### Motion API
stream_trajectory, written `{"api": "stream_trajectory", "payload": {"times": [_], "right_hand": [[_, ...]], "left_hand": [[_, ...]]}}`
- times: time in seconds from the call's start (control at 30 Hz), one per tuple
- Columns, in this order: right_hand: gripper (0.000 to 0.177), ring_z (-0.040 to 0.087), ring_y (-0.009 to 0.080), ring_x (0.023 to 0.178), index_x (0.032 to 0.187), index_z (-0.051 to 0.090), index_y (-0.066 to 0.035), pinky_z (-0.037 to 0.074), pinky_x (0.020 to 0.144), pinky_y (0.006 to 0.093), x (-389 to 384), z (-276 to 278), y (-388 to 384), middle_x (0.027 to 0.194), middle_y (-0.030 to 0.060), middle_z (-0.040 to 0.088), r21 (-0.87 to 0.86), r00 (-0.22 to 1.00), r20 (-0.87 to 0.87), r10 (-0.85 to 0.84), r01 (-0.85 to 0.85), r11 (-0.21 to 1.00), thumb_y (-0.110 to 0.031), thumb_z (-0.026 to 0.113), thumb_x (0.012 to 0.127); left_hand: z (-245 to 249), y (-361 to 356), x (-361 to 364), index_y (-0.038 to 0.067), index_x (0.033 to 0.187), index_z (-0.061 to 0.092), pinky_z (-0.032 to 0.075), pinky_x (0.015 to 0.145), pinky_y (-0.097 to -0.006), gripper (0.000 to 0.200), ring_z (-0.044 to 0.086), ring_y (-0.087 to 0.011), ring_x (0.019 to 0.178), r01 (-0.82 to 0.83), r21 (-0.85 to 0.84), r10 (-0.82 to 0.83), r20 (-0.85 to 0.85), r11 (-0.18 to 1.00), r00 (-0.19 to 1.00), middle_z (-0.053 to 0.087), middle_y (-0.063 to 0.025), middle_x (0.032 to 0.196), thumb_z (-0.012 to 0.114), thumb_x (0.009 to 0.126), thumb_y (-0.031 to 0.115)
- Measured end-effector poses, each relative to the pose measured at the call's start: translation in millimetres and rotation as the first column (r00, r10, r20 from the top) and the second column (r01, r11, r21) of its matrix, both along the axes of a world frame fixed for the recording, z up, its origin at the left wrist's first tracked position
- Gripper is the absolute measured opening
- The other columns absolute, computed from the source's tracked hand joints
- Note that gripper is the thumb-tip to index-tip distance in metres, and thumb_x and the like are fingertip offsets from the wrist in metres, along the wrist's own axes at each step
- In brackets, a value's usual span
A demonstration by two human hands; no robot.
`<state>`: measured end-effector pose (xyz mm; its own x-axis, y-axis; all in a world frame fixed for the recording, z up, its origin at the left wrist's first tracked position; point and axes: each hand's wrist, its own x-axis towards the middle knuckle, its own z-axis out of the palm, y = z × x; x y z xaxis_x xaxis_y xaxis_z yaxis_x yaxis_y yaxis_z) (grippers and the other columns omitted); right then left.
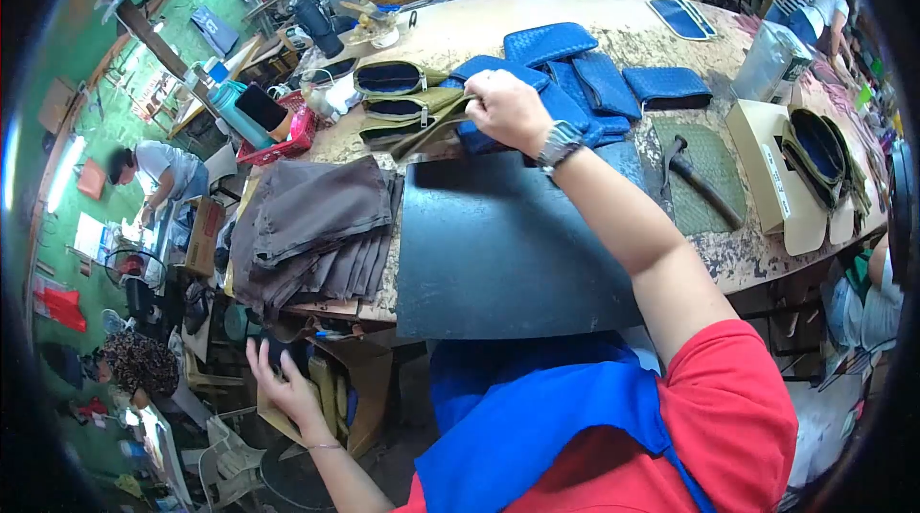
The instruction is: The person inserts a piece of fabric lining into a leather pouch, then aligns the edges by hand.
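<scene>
My right hand (508,111) is stretched across the table, its fingers closed on the end of an olive zip pouch (433,136). Beside that pouch lie more olive pouches (391,78) with their mouths open, showing dark blue linings. Just behind and to the right of the hand is a heap of blue woven-pattern pouches (604,82). My left hand (287,388) hangs below the table edge with its fingers apart and nothing in them. It is next to a cardboard box (369,369) holding olive pieces.
A black board (517,245) covers the table's front middle. Left of it lies a stack of brown fabric pieces (316,216); right of it, a hammer (704,182) rests on a green mat. A carton (767,168) with olive pouches stands far right. Other people work nearby.
</scene>
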<state>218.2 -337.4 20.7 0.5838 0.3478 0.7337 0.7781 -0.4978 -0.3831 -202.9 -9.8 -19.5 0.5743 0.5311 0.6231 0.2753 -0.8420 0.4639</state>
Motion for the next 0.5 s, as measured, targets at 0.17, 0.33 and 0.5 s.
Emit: {"api": "stream_trajectory", "payload": {"times": [0.17,0.33,0.5], "right_hand": [[0.016,0.062,0.0373,0.073,0.086,0.063,0.0,0.05,0.069,0.0421,-63.4,85.3,-44.2,0.073,0.0195,0.062,-0.202,0.927,-0.215,0.308,-0.351,0.914,-0.013,0.058,0.079],[0.021,0.065,0.0294,0.066,0.092,0.066,0.002,0.051,0.063,0.0369,-90.9,84.4,-45.7,0.072,0.0191,0.064,-0.162,0.714,-0.506,0.484,-0.63,0.76,-0.014,0.058,0.081],[0.02,0.065,0.0238,0.094,0.096,0.068,0.0,0.052,0.086,0.0337,-76.8,34.7,-55.2,0.099,0.0129,0.068,0.172,0.818,-0.256,0.515,-0.486,0.857,-0.005,0.063,0.077]], "left_hand": [[109.3,-121.1,119.8,0.0,0.13,0.057,0.037,0.109,-0.0405,0.048,0.05,-0.0329,0.13,0.587,-0.158,-0.603,-0.076,0.794,0.794,0.056,-0.019,0.137,0.071,0.087,0.016],[98.5,-198.4,199.2,0.002,0.149,0.033,0.051,0.089,-0.0362,0.075,0.066,-0.0258,0.104,0.567,-0.755,-0.903,-0.076,0.329,0.423,0.057,-0.0242,0.133,0.071,0.09,0.025],[47.7,-206.8,232.3,0.001,0.144,0.039,0.049,0.089,-0.0303,0.053,0.059,-0.0157,0.105,0.581,-0.795,-0.865,0.158,0.174,0.476,0.061,-0.0139,0.121,0.059,0.097,0.013]]}}
